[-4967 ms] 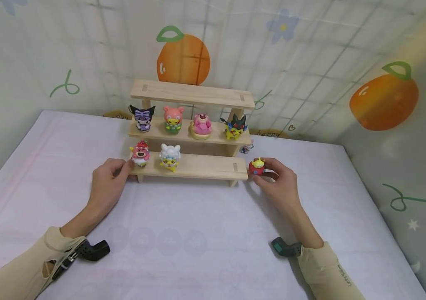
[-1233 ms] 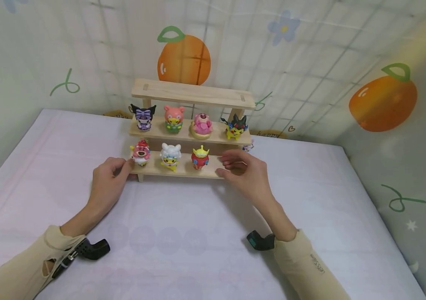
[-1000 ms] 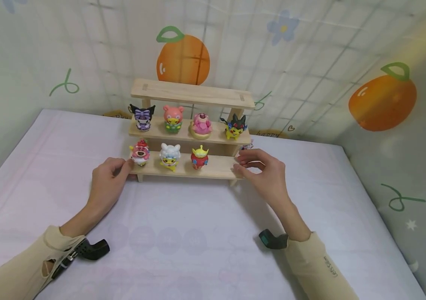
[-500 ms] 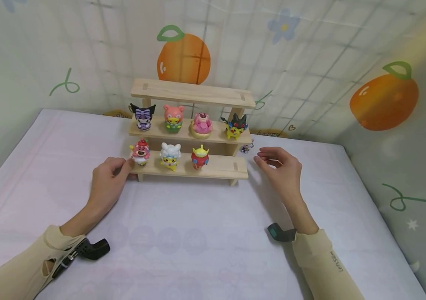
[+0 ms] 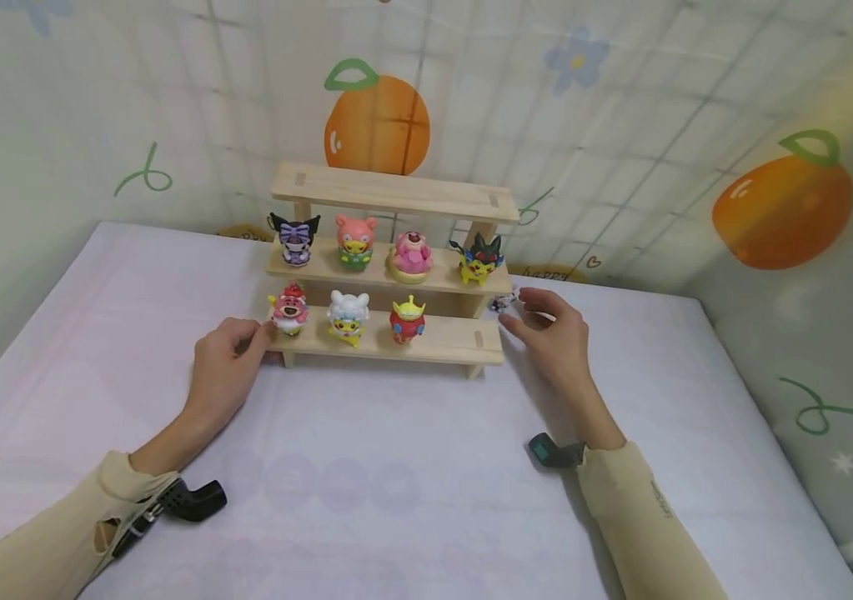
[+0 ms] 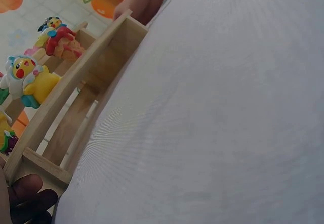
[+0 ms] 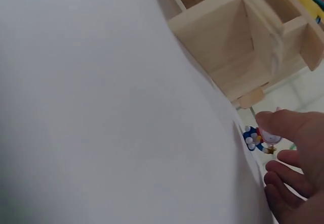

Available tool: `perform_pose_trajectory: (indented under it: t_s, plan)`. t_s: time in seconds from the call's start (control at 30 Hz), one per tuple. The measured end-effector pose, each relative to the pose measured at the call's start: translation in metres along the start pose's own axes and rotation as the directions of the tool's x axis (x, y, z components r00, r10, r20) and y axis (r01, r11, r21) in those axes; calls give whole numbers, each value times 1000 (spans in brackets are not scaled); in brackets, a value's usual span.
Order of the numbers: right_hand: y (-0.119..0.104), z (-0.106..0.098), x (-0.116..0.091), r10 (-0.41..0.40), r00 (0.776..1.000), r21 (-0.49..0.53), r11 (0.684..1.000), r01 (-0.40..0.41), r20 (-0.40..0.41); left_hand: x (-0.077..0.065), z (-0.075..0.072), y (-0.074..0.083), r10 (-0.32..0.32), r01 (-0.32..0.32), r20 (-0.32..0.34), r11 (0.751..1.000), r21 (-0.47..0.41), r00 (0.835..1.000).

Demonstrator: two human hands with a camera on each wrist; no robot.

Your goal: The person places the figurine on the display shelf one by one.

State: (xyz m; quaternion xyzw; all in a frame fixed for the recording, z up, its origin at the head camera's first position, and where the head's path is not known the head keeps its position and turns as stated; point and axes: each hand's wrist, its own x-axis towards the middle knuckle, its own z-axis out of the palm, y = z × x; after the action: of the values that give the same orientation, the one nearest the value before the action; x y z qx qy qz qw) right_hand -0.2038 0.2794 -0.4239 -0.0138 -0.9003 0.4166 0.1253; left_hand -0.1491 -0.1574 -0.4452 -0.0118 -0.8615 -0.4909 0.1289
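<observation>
A three-tier wooden display shelf (image 5: 441,337) stands at the back of the table. My left hand (image 5: 227,362) grips the left end of its lowest tier; in the left wrist view, curled fingers (image 6: 33,198) show at that end. Beyond the shelf's right end, a small figurine (image 5: 503,302) stands on the table, white, blue and red in the right wrist view. My right hand (image 5: 557,337) is beside it, thumb and fingers parted around it; the thumb partly covers it in the wrist view. An alien figurine (image 5: 407,321) in red stands third on the lowest tier.
The lowest tier also carries a pink bear figurine (image 5: 289,310) and a white-hooded figurine (image 5: 348,317). On the middle tier stand several more, from a black-eared one (image 5: 295,242) to a yellow one with dark ears (image 5: 479,260). A printed curtain (image 5: 621,167) hangs close behind.
My right hand set the red alien figurine on the lowest tier, let go and withdrew right, then moved back and left to the small figurine. My left hand stayed on the shelf end.
</observation>
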Motion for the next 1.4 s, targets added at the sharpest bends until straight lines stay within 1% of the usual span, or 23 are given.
perform_pose_trajectory:
  t_s: [0.1, 0.17, 0.37, 0.53, 0.73, 0.87, 0.97, 1.3, 1.4]
  plan:
    - [1, 3, 6, -3, 1000, -4, 1000, 3, 20, 0, 0, 1, -2, 2, 4, 1000, 2, 1000]
    - [2, 5, 10, -6, 1000, 12, 1000, 6, 26, -1, 0, 2, -4, 4, 6, 1000, -1, 1000]
    - [6, 8, 16, -30, 999, 11, 999, 30, 21, 0, 2, 0, -14, 14, 16, 1000, -11, 1000]
    - [6, 10, 20, -9, 1000, 27, 1000, 9, 12, 2, 2, 0, -3, 3, 11, 1000, -6, 1000]
    - [6, 11, 17, 19, 1000, 29, 999, -19, 14, 1, 0, 0, -17, 17, 18, 1000, 4, 1000]
    - [6, 11, 11, 23, 1000, 22, 999, -23, 5, 1, 0, 0, -23, 22, 18, 1000, 12, 1000]
    - [6, 8, 2, 9, 1000, 19, 1000, -9, -4, 1, 0, 0, -20, 20, 14, 1000, 12, 1000]
    - [3, -5, -43, -32, 999, 19, 999, 32, 17, 0, 1, 0, -5, 5, 4, 1000, 15, 1000]
    - [0, -7, -53, -36, 999, 24, 999, 36, 21, 0, 1, -1, -1, 1, -3, 1000, 17, 1000]
